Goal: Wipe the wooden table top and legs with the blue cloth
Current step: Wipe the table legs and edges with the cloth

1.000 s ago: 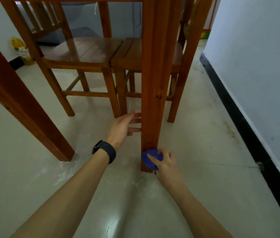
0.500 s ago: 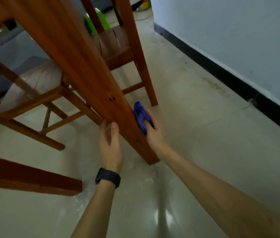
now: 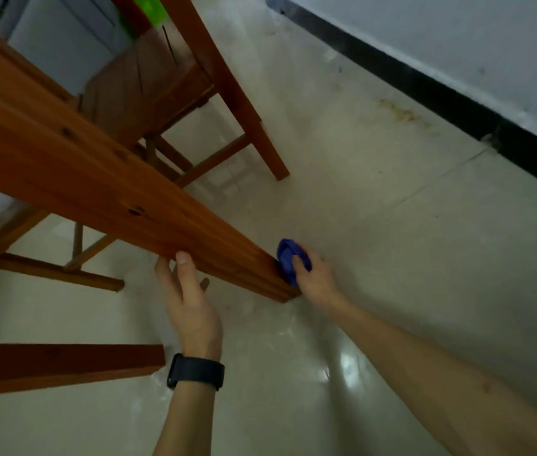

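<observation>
The view is tilted, so the wooden table leg (image 3: pixel 102 179) runs from the upper left down to its foot on the floor near the centre. My right hand (image 3: pixel 315 278) presses the bunched blue cloth (image 3: pixel 288 260) against the far side of the leg, just above its foot. My left hand (image 3: pixel 188 301), with a black watch on the wrist, holds the near side of the leg, thumb on its edge and fingers behind it. The table top is out of view.
A second table leg (image 3: pixel 63 366) lies across the lower left. Wooden chairs (image 3: pixel 162 80) stand behind the leg, one chair leg (image 3: pixel 270 153) close to the cloth. A white wall with a black skirting (image 3: pixel 425 93) runs along the right. The floor is pale and glossy.
The head has tilted further, so the leg appears more slanted. My right hand has slid the cloth down the leg toward its foot. My left hand stays gripping the leg's near side.
</observation>
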